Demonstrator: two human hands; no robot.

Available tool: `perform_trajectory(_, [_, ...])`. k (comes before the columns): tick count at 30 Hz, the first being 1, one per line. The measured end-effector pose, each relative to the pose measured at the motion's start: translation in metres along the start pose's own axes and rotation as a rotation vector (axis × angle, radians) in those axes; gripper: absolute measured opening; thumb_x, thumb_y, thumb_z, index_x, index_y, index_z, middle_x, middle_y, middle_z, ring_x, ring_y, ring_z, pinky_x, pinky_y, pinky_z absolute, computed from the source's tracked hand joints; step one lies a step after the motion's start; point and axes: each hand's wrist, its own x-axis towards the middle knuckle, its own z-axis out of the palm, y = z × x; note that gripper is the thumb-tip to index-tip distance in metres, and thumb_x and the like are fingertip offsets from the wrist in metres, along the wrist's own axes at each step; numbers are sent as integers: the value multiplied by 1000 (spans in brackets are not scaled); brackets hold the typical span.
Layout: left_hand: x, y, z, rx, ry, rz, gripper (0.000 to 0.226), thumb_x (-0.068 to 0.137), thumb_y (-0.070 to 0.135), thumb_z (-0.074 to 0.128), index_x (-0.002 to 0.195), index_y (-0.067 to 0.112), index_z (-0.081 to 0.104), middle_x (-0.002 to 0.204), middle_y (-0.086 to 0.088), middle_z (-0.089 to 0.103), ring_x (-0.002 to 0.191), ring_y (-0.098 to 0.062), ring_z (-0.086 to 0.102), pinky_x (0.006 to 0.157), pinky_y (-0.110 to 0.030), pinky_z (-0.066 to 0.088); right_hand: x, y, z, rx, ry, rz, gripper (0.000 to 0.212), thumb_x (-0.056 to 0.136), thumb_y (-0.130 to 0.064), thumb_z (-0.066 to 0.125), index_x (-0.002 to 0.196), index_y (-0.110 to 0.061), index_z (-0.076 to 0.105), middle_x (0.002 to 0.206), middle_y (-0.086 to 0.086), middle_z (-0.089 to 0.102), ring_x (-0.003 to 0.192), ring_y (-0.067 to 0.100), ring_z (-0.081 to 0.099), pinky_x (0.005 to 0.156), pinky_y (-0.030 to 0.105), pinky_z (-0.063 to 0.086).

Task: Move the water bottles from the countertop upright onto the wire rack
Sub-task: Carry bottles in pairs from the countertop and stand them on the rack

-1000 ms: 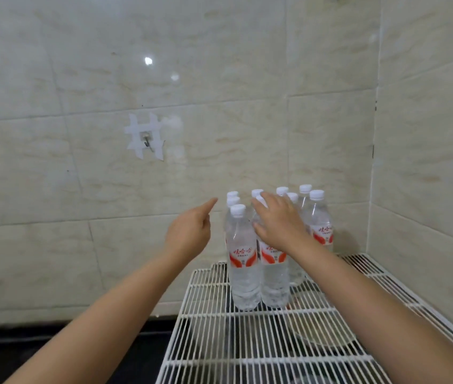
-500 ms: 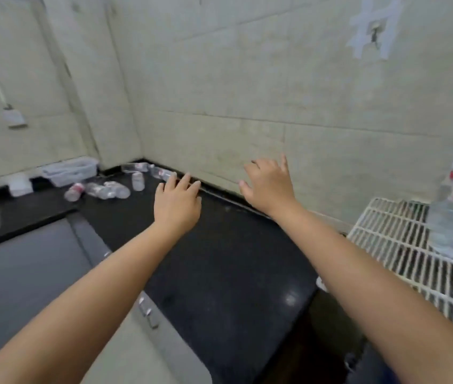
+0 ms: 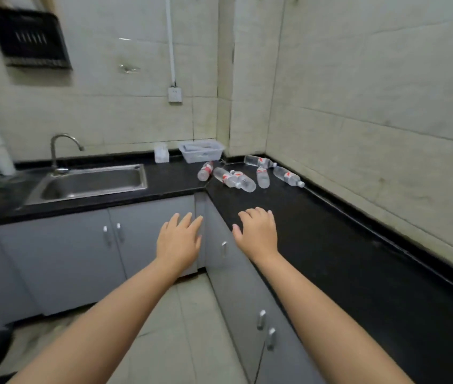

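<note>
Six water bottles [image 3: 247, 176] lie on the surface [image 3: 330, 245]; both hands, left hand [image 3: 178, 242] and right hand [image 3: 258, 234], reach fingers loosely spread, empty—best grab mid-body.

Both bare forearms reach forward from the bottom corners of the view, converging toward the middle, the two hands held side by side but apart. The left hand [image 3: 178, 241] is palm down, its back to the camera, fingers straight and lightly spread, pointing up and a little to the right; it holds nothing. The right hand [image 3: 257, 231] is also palm down and empty, its fingers relaxed with a slight bend at the knuckles (the thumb sticks out to the left, toward the other hand). Both wrists run nearly straight in line with their forearms, and neither hand touches anything.
</note>
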Motion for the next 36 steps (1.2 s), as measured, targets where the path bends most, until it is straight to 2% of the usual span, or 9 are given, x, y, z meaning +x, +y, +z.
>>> perform_trajectory(5, [39, -74, 31, -4, -86, -40, 45, 96, 30, 31, 140, 23, 24, 152, -2, 23, 140, -28, 17, 113, -40, 21, 45, -38, 71, -64, -145, 6, 33, 89, -27, 45, 113, -6, 55, 120, 11, 58, 121, 26, 42, 110, 42, 20])
perform_trajectory(10, [95, -123, 63, -24, -153, -57, 45, 96, 30, 30, 141, 23, 23, 153, -2, 22, 140, -29, 15, 114, -40, 20, 101, -41, 131, -92, -227, 41, 35, 90, -27, 43, 116, -6, 54, 123, 10, 56, 125, 26, 39, 111, 40, 19])
perform_trajectory(14, [170, -154, 83, -29, -138, -52, 46, 96, 30, 31, 140, 23, 24, 152, -3, 23, 141, -29, 15, 114, -41, 20, 168, -27, 174, -121, -206, 81, 30, 88, -24, 44, 105, -3, 59, 111, 13, 62, 110, 29, 47, 98, 37, 30])
perform_trajectory(17, [239, -172, 92, -19, -101, -61, 46, 95, 30, 32, 140, 23, 26, 152, -3, 25, 140, -29, 16, 113, -41, 20, 231, -14, 205, -113, -162, 100, 29, 87, -23, 45, 101, -3, 60, 106, 14, 63, 106, 30, 50, 94, 37, 33])
perform_trajectory(22, [348, -196, 103, -18, -89, -64, 46, 95, 29, 34, 140, 22, 26, 151, -3, 27, 139, -30, 18, 111, -41, 22, 332, 2, 253, -100, -179, 127, 28, 87, -23, 46, 98, -1, 61, 103, 16, 63, 103, 32, 52, 91, 38, 35])
perform_trajectory(26, [421, -211, 124, -21, -115, -33, 48, 94, 31, 36, 140, 23, 25, 151, -3, 26, 139, -30, 17, 112, -40, 22, 386, 22, 289, -108, -209, 171, 30, 87, -24, 47, 105, -2, 60, 109, 16, 62, 106, 31, 51, 91, 37, 37])
perform_trajectory(31, [515, -219, 169, -52, -185, 14, 50, 94, 32, 37, 141, 25, 22, 152, -2, 23, 140, -29, 16, 113, -41, 21, 444, 67, 334, -125, -246, 307, 34, 88, -25, 49, 115, -5, 56, 117, 16, 60, 110, 29, 52, 95, 37, 42])
perform_trajectory(36, [625, -215, 218, -110, -251, 131, 50, 93, 32, 39, 140, 23, 24, 152, -3, 25, 140, -30, 17, 112, -42, 22, 507, 108, 383, -155, -280, 448, 36, 90, -24, 45, 118, -4, 54, 120, 16, 59, 110, 30, 52, 93, 37, 42])
